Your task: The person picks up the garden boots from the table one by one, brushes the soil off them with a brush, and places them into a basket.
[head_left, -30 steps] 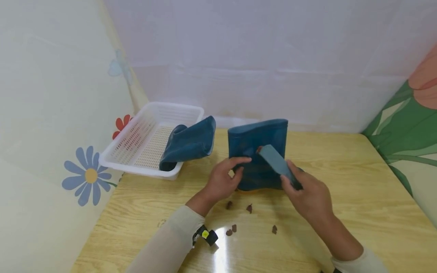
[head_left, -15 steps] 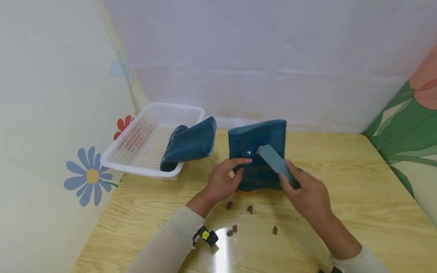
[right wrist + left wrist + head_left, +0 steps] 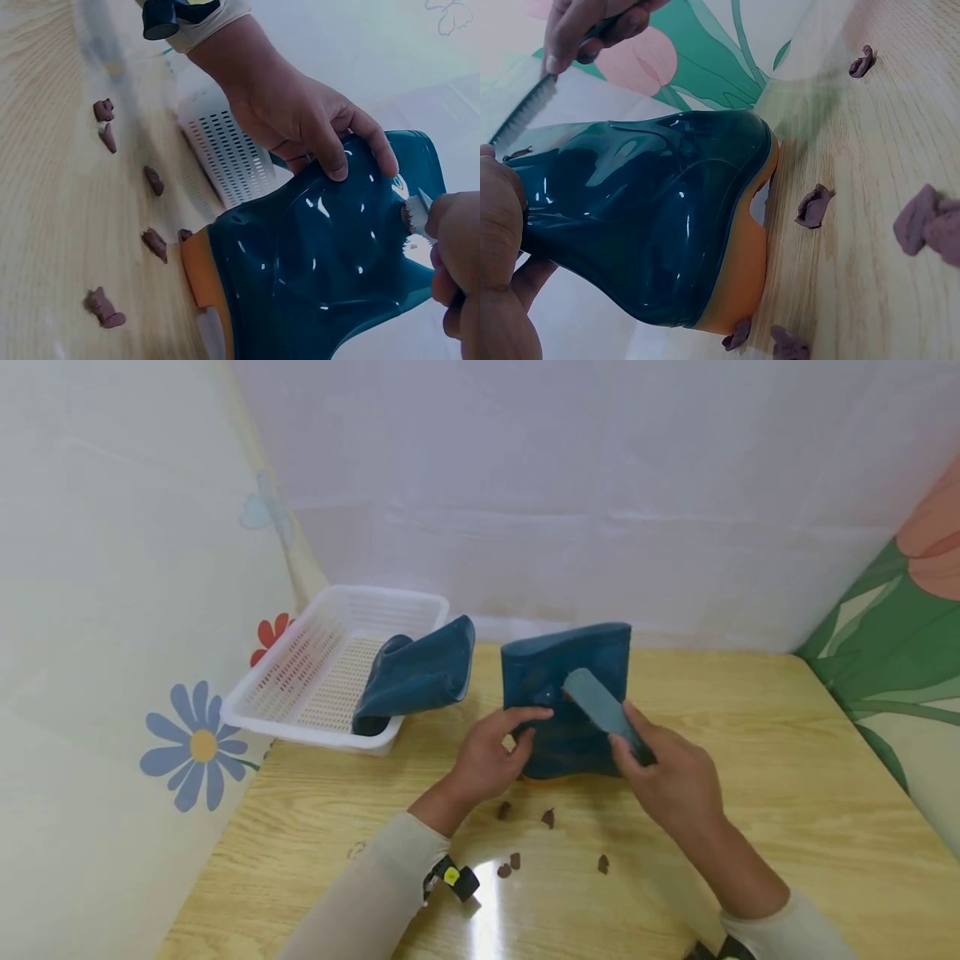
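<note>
A dark teal rain boot (image 3: 555,735) with an orange sole (image 3: 202,270) stands upright on the table. My left hand (image 3: 495,752) grips its shaft from the left, thumb and index finger on the near face. A scrubbing brush (image 3: 600,702) with a teal back and white bristles (image 3: 529,112) is held in my right hand (image 3: 675,777). Its bristles meet the upper shaft, where a small brown lump (image 3: 406,217) shows in the right wrist view. Several brown clumps, among them one clump (image 3: 548,818), lie on the table in front of the boot.
At the left stands a white perforated plastic basket (image 3: 262,727). A second teal boot (image 3: 416,672) lies tilted in it, its shaft sticking out over the right rim. Behind the wooden table (image 3: 787,777) hangs a pale cloth wall (image 3: 562,485).
My right hand and the brush have shifted slightly up and left along the boot's shaft. The left hand stays in place, and the clumps have not moved.
</note>
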`<state>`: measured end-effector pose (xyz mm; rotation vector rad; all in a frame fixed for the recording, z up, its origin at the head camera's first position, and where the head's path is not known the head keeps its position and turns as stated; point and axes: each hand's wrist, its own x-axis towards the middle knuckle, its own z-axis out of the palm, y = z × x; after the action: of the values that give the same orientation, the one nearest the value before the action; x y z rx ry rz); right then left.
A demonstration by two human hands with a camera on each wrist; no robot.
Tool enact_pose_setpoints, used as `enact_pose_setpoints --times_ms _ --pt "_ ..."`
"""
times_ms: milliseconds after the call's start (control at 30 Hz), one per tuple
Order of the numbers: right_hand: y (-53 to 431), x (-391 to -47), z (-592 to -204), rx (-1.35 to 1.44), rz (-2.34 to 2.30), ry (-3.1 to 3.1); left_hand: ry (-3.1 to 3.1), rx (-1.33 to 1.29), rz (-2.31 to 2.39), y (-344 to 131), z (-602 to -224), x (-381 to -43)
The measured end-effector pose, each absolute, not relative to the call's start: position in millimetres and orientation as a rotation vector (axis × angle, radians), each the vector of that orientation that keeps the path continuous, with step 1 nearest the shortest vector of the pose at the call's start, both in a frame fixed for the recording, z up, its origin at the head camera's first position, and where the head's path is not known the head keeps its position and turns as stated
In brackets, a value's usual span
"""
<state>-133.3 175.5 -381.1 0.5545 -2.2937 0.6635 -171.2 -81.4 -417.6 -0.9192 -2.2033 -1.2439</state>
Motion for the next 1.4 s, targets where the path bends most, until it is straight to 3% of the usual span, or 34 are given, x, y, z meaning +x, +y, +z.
enact_pose_setpoints --times_ms 1400 --pt "178 -130 -386 0.541 0.676 -2.312 -2.192 -0.922 -1.222 -81 -419 -172"
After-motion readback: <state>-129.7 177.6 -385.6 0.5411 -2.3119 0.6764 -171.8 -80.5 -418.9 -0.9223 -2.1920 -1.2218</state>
